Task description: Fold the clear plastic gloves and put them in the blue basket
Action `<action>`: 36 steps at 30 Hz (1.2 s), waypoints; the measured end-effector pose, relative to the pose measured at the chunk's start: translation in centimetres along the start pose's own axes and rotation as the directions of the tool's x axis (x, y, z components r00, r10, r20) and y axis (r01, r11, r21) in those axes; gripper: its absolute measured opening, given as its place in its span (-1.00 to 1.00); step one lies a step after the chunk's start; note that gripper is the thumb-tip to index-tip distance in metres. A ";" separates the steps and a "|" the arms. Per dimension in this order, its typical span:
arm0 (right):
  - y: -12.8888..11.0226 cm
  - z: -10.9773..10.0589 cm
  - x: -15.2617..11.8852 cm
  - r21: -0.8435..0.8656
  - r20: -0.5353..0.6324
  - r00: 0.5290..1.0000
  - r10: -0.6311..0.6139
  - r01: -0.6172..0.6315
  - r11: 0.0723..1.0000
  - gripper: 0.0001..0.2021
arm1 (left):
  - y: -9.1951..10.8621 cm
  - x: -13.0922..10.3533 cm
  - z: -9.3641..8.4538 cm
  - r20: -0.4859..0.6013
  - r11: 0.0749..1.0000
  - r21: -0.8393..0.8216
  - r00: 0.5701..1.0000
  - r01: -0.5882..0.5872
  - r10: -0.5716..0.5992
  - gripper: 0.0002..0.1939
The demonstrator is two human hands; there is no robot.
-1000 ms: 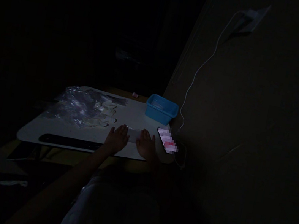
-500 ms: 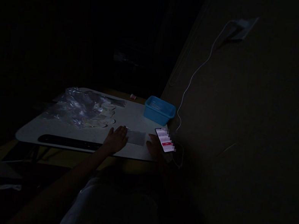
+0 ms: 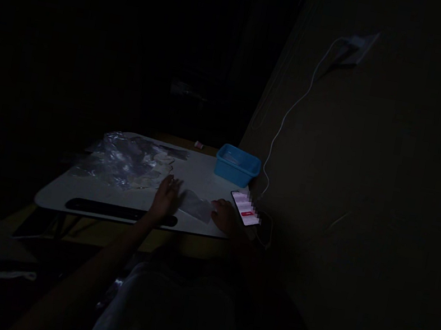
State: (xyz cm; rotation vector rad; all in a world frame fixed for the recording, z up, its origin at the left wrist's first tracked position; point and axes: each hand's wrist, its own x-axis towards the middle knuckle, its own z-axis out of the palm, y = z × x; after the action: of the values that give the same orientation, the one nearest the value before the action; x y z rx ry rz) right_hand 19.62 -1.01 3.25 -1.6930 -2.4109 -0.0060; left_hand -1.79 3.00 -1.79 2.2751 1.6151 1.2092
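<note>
Head view, very dark: white table (image 3: 196, 169), near edge toward the person. Clear plastic sheet (image 3: 196, 206) lies on it near the front edge, slightly askew, between the two hands. Left hand (image 3: 164, 199) is at the sheet's left end, turned partly on its side, fingers apart and loosely bent, nothing visible in it; contact with the sheet unclear. Right hand (image 3: 224, 217) is at the sheet's right end, fingers curled at its edge; too dark to tell if it pinches the sheet or just touches. Phone (image 3: 243, 208), screen lit with a red bar, is just right of the right hand. Blue basket (image 3: 233, 175) sits at the far right corner, something clear inside. Crumpled plastic heap (image 3: 117, 158) on the left, pale pieces (image 3: 153, 173) against it. Black slot (image 3: 105, 209) along the front edge. White cable (image 3: 282, 122) runs down the wall from a plug.
</note>
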 end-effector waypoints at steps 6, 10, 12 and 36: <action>-0.6 -0.3 -1.4 0.079 0.018 0.992 0.122 -0.123 0.989 -0.59 | 0.7 -1.2 -1.3 -0.205 0.936 -0.324 0.955 0.139 -0.213 -0.57; -0.8 -0.1 -2.1 0.168 0.051 0.986 0.160 -0.166 0.972 -0.58 | 3.0 -4.2 -2.9 0.098 0.957 -0.189 0.966 -0.219 0.240 -0.60; -0.7 -0.1 -2.2 0.213 0.068 0.986 0.153 -0.164 0.963 -0.61 | 3.9 -5.7 -3.4 0.267 0.931 -0.128 0.893 -0.341 0.364 -0.50; -3.4 2.7 -2.8 0.384 -0.196 0.980 0.020 0.058 0.922 -0.88 | 2.1 -6.7 -3.8 0.120 0.975 -0.213 0.989 -0.064 0.091 -0.69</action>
State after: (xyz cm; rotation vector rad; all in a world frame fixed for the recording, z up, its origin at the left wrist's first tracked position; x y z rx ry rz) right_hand 16.95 -4.52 0.49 -1.4156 -2.1110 0.2719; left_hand -3.52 -4.85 -1.79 2.2508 1.3006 1.1601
